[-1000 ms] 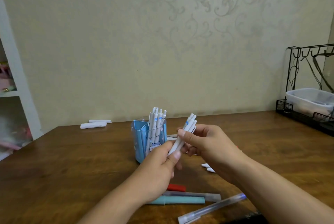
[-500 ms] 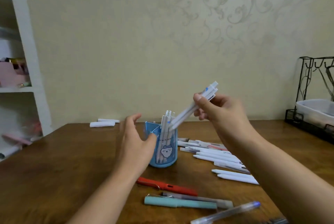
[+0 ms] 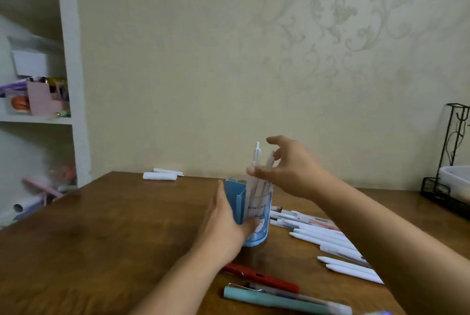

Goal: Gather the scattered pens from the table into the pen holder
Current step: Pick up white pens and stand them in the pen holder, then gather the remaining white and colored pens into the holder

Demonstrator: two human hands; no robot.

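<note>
The blue pen holder stands upright mid-table with several white pens sticking out of its top. My left hand wraps around its left and front side. Just above the rim hovers my right hand, fingers spread, with the thumb against the white pens that stand in the holder. More white pens lie scattered on the table to the right of the holder, partly under my right forearm. A red pen, a clear grey pen and a teal pen lie near the front edge.
Two white rolled items lie at the back of the wooden table. A black wire rack with a clear plastic tub stands at the far right. A white shelf unit with clutter stands left of the table.
My right hand carried a bunch of white pens up and over, lowered them into the holder, and spread its fingers. My left hand moved from the bunch to grip the holder.
</note>
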